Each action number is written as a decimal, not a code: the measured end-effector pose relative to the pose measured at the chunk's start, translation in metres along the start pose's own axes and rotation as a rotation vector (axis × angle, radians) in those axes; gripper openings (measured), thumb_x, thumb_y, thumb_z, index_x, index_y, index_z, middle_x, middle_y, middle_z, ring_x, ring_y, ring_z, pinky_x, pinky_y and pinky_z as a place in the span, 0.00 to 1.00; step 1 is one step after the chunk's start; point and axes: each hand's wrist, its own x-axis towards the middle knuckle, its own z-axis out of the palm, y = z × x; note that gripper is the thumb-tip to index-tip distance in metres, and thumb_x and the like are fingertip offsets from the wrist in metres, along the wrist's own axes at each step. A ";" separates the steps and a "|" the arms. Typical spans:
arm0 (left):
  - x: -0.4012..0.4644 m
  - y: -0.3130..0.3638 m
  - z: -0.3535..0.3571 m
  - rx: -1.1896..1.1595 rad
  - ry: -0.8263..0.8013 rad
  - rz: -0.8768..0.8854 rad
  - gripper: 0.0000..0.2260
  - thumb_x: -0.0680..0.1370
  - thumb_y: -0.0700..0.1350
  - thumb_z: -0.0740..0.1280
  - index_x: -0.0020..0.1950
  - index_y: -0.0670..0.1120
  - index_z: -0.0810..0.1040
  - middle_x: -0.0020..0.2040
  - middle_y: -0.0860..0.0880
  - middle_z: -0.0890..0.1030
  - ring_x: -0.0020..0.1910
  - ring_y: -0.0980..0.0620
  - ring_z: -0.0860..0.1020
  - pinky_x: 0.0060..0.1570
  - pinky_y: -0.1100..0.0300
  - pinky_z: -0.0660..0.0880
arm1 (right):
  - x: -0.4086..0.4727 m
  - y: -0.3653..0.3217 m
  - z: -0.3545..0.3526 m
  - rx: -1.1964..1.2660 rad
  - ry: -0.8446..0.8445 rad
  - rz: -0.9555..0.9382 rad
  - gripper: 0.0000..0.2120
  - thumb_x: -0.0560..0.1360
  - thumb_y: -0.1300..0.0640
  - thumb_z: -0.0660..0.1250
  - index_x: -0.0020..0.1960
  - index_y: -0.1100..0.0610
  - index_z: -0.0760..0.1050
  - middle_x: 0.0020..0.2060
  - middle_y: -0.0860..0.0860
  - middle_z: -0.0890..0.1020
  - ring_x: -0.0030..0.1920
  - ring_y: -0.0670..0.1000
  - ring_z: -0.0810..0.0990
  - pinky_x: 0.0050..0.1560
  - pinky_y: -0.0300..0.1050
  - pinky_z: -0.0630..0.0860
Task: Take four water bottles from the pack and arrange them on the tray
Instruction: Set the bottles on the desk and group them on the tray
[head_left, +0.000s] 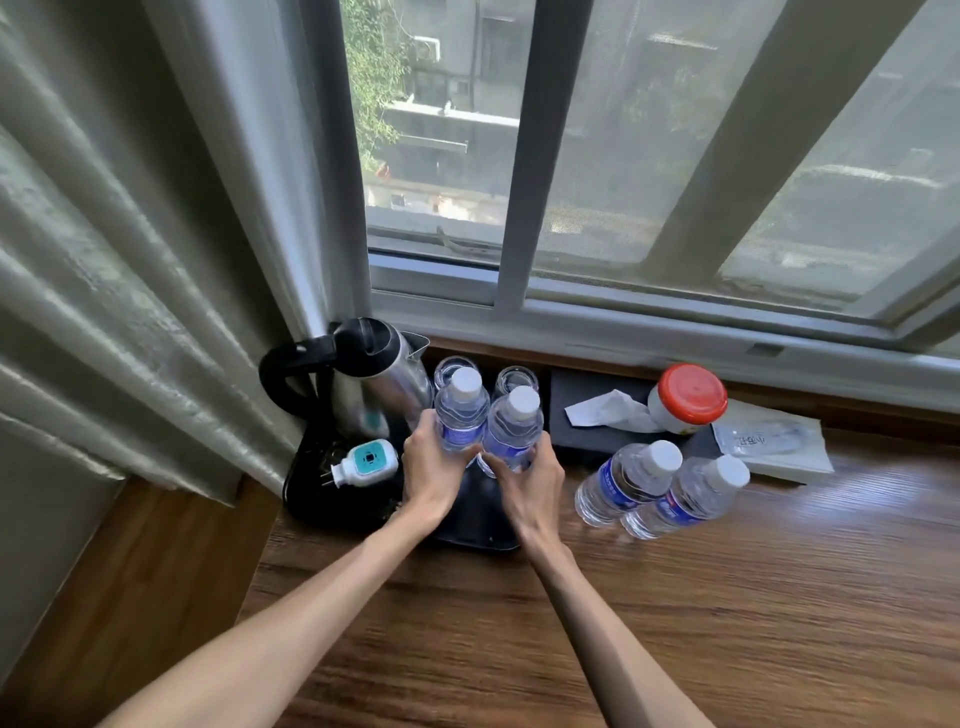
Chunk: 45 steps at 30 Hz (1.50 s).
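Note:
Two clear water bottles with white caps and blue labels stand upright side by side over the black tray (478, 535). My left hand (434, 467) is wrapped around the left bottle (461, 410). The right bottle (514, 423) is gripped by my right hand (527, 486). Two more matching bottles, one (628, 480) and another (685, 496), stand close together on the wooden table to the right of the tray. No pack is visible.
On the tray stand a steel kettle (374, 374), two glasses (511, 379) behind the bottles, and a white-teal plug (363, 462). A black tissue box (608, 415), a red-lidded jar (688, 397) and a plastic sleeve (774, 444) lie right. Curtain at left, window behind.

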 end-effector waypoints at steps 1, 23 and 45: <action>0.001 0.001 0.001 -0.001 0.008 0.002 0.21 0.64 0.44 0.82 0.52 0.42 0.77 0.49 0.45 0.86 0.49 0.46 0.83 0.44 0.54 0.77 | 0.003 0.000 0.001 -0.007 0.002 -0.004 0.22 0.69 0.50 0.81 0.57 0.55 0.76 0.48 0.50 0.85 0.45 0.47 0.82 0.45 0.43 0.76; -0.002 0.004 0.000 -0.151 -0.093 0.019 0.34 0.67 0.40 0.79 0.69 0.44 0.69 0.62 0.45 0.80 0.61 0.49 0.79 0.60 0.51 0.76 | 0.005 -0.012 0.009 0.053 0.024 0.022 0.30 0.72 0.60 0.78 0.70 0.59 0.70 0.61 0.52 0.82 0.62 0.51 0.81 0.66 0.53 0.76; -0.100 0.079 0.102 -0.008 -0.500 0.323 0.16 0.63 0.51 0.76 0.46 0.48 0.78 0.43 0.54 0.84 0.45 0.56 0.82 0.43 0.49 0.79 | -0.039 0.051 -0.180 -0.090 0.193 0.228 0.29 0.70 0.57 0.78 0.66 0.60 0.70 0.61 0.56 0.77 0.61 0.55 0.78 0.64 0.53 0.75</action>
